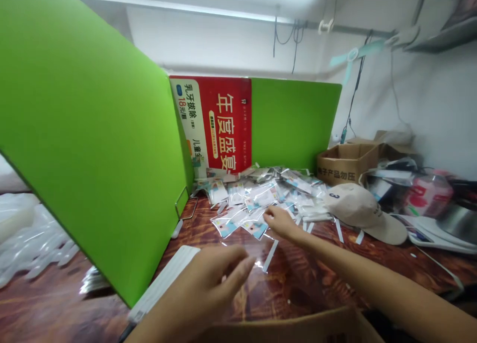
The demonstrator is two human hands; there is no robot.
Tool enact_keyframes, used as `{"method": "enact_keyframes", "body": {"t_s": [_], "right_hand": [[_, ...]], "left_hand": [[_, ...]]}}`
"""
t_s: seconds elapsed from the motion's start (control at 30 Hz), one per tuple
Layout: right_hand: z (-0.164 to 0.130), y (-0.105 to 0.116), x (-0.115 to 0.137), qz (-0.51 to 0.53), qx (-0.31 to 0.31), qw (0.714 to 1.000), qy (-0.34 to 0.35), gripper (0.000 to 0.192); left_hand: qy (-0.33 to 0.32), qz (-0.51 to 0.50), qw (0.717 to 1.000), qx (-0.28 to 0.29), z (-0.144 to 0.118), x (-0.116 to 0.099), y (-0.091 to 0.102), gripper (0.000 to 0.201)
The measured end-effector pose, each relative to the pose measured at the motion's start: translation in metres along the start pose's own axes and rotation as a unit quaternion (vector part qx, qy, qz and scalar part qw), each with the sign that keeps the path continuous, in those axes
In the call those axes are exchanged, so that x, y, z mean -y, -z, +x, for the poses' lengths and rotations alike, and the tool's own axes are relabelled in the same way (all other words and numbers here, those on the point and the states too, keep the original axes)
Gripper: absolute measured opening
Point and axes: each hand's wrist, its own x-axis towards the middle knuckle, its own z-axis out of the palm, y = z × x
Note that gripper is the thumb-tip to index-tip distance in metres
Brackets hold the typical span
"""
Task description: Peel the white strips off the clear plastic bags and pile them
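A heap of several small clear plastic packets [261, 194] with printed cards inside lies on the dark wooden table [298, 278]. My right hand [281, 221] reaches out to the near edge of the heap, its fingertips pinching a packet [256, 227]. My left hand [208, 283] hovers close to me above the table, fingers loosely curled and pinched together; whether it holds anything I cannot tell. A white paper strip [270, 256] lies between the two hands.
A green partition [85, 134] walls off the left, with a red poster [223, 124] behind the heap. A beige cap [361, 211], a cardboard box [346, 164] and clutter stand at the right. A white stack [164, 283] lies by the partition. A cardboard edge [298, 328] is nearest me.
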Motion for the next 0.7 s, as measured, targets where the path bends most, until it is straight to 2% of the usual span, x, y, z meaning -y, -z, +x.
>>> {"method": "enact_keyframes", "body": {"t_s": [0.1,0.23,0.33,0.4,0.5,0.57,0.7], "right_hand": [[0.041,0.011,-0.022,0.002,-0.058,0.994,-0.088,0.028],[0.071,0.012,-0.036,0.066,-0.064,0.986,-0.136,0.029],[0.075,0.006,-0.029,0.144,-0.068,0.978,-0.136,0.030],[0.068,0.002,-0.016,0.199,-0.070,0.969,-0.126,0.028],[0.044,-0.002,0.015,0.281,-0.062,0.954,-0.087,0.024],[0.018,-0.005,0.039,0.331,-0.051,0.941,-0.049,0.028],[-0.041,-0.004,0.082,0.403,-0.043,0.914,0.017,0.038]], "left_hand": [[0.006,0.044,0.999,-0.031,0.026,0.028,-0.011,0.037],[0.067,0.095,0.993,-0.006,0.019,0.069,-0.021,0.036],[0.080,0.156,0.984,-0.022,0.012,0.090,-0.027,0.033],[0.069,0.155,0.985,-0.038,0.013,0.099,-0.030,0.038],[0.063,0.138,0.987,-0.055,0.018,0.107,-0.035,0.063],[0.065,0.118,0.989,-0.054,0.019,0.108,-0.039,0.075],[0.048,0.021,0.997,-0.061,0.017,0.100,-0.049,0.083]]}}
